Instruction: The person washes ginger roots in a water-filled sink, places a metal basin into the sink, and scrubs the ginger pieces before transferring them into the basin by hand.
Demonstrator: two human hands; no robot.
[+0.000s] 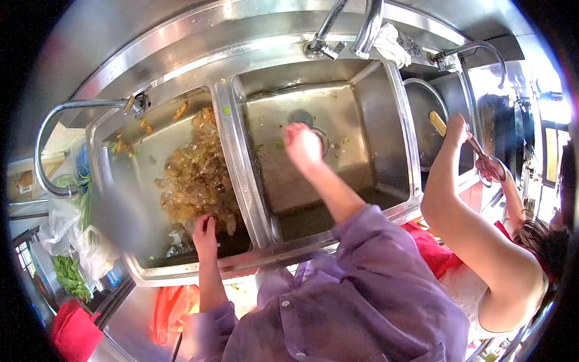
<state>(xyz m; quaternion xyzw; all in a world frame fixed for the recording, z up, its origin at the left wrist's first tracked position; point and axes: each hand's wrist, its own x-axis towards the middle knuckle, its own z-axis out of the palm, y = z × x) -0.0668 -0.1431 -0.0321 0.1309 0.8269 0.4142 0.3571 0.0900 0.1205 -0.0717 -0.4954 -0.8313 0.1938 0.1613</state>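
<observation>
In the left basin (145,175) lies a large heap of wet, brown, glossy pieces (196,175) that look like soaked wood ear. My left hand (206,236) is at the near edge of this heap, its fingers curled in; whatever they hold is hidden. Over the middle basin (386,133) my right hand (303,146) is closed and somewhat blurred, apart from the heap. Just beyond it is a dark round disc (300,118), and beside it the drain (324,143). Small green and yellow scraps lie on the basin floor.
A metal divider (240,163) separates the basins. Taps (84,105) rise along the back. To the right, another person's arm (461,223) reaches over a third basin, with a yellow-handled tool (438,123). Bagged greens (71,277) stand at left.
</observation>
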